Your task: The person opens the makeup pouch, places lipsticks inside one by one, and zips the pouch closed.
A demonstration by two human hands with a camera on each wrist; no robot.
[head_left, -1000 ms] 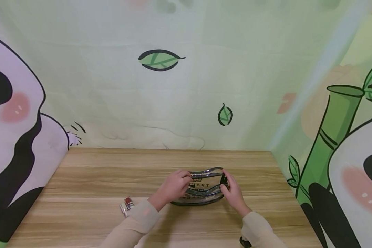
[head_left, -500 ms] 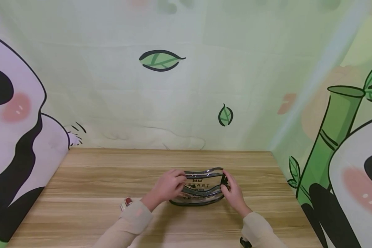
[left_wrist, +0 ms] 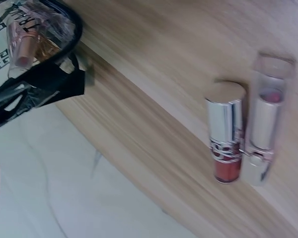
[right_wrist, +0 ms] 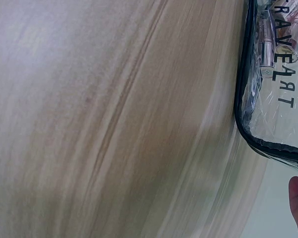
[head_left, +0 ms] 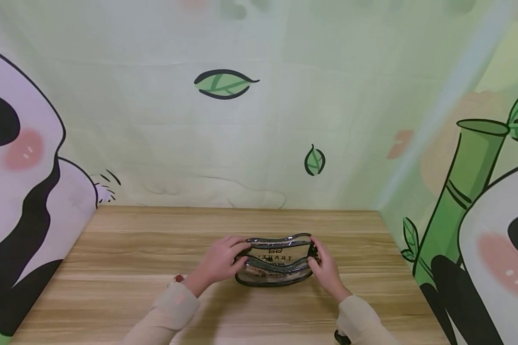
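Note:
A clear cosmetic pouch (head_left: pixel 280 275) with black trim and printed lettering stands on the table, its top gaping. My left hand (head_left: pixel 220 258) holds its left end, fingers at the far rim and thumb at the near one. At the right end, my right hand (head_left: pixel 323 268) grips the pouch between thumb and fingers. Through the clear wall in the left wrist view shows a lipstick (left_wrist: pixel 26 49); the right wrist view shows a silver tube (right_wrist: pixel 266 47) inside. Beside my left sleeve lie a silver-and-red lip tube (left_wrist: pixel 226 131) and a clear-capped lipstick (left_wrist: pixel 265 119).
The wood-grain table (head_left: pixel 155 235) reaches back to a green cloth backdrop (head_left: pixel 155 120) printed with pandas and leaves. A small black object (head_left: pixel 342 337) shows at my right cuff. My left sleeve (head_left: pixel 172 306) partly covers the two loose lip products in the head view.
My left hand has slid left along the pouch's opening to its left end, and the left sleeve now covers more of the loose lip products. My right hand has stayed in place.

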